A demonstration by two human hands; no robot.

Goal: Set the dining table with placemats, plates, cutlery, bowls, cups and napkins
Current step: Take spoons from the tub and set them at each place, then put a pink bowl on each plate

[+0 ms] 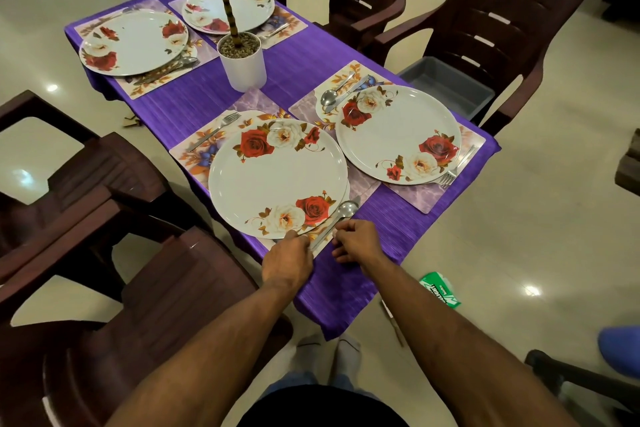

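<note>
Both hands work at the near edge of the counter (304, 66), which carries a purple cloth. The left hand (287, 262) has its grip curled at the rim of the nearest plate (277, 177); what its fingers hold cannot be told. The right hand (356, 241) has a narrow grip, fingers curled at the handle end of a spoon (341, 215) lying just right of that plate on the near placemat (197, 149). A fork (214, 130) lies on the placemat's far left side. To the right sits a second plate (398, 135) with a spoon (330, 95) and fork (457, 166). Beyond stands a white plant pot (242, 64). Two further plates (133, 42) (228, 9) rest on placemats at the far end.
</note>
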